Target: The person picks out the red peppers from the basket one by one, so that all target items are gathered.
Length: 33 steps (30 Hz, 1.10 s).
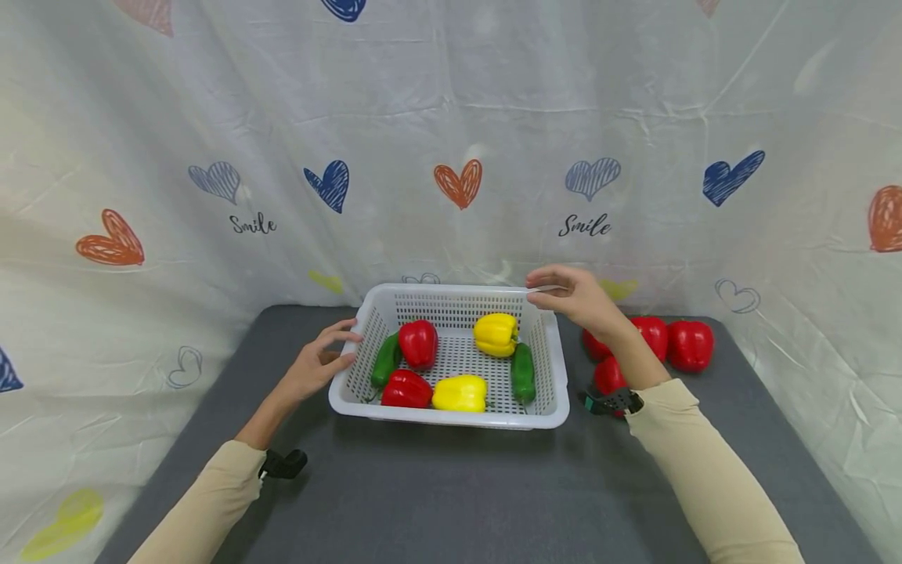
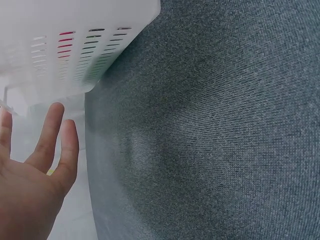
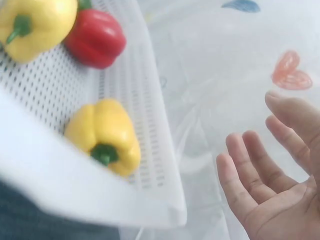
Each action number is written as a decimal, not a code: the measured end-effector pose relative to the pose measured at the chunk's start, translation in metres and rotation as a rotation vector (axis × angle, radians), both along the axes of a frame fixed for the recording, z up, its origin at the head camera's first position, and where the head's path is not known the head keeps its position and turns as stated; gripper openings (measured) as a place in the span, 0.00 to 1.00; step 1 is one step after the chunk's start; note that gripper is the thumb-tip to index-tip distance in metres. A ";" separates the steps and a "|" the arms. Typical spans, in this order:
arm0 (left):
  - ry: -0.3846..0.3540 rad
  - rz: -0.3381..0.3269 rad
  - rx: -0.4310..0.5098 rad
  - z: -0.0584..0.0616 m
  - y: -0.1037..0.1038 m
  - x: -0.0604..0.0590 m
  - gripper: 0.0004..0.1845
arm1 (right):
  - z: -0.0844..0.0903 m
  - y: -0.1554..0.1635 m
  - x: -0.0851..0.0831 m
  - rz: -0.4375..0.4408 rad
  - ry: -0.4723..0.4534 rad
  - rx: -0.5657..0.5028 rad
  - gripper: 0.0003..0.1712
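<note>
A white plastic basket (image 1: 451, 419) with slotted walls sits toward the back of the table. Inside lie two red bell peppers (image 1: 418, 345), two yellow bell peppers (image 1: 460, 393) and two long green peppers (image 1: 524, 374). My left hand (image 1: 319, 364) is at the basket's left rim, fingertips right at the edge; in the left wrist view its fingers are loosely extended beside the slotted wall. Over the back right corner hovers my right hand (image 1: 571, 296). The right wrist view shows that hand with spread, relaxed fingers (image 3: 232, 185), apart from the basket and holding nothing.
Several more red bell peppers (image 1: 690, 345) lie on the dark grey table (image 1: 451, 493) right of the basket, partly hidden behind my right forearm. A white curtain (image 1: 395, 117) printed with hearts hangs behind the table and along both sides.
</note>
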<state>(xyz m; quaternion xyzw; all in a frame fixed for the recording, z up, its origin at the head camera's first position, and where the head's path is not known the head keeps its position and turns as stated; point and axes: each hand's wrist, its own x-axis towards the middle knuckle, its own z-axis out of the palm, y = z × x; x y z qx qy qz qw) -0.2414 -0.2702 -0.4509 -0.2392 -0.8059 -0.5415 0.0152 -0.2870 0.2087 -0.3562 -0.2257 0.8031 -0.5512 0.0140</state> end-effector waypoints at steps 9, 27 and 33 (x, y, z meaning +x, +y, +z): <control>-0.008 0.001 -0.005 0.002 0.003 0.000 0.18 | 0.001 -0.027 -0.007 0.054 0.022 -0.015 0.25; 0.010 0.004 -0.005 0.000 0.000 0.000 0.17 | -0.009 -0.093 -0.022 0.125 -0.061 -0.044 0.20; 0.032 -0.007 -0.002 0.000 0.000 0.000 0.17 | -0.015 -0.109 -0.026 0.142 -0.103 -0.076 0.20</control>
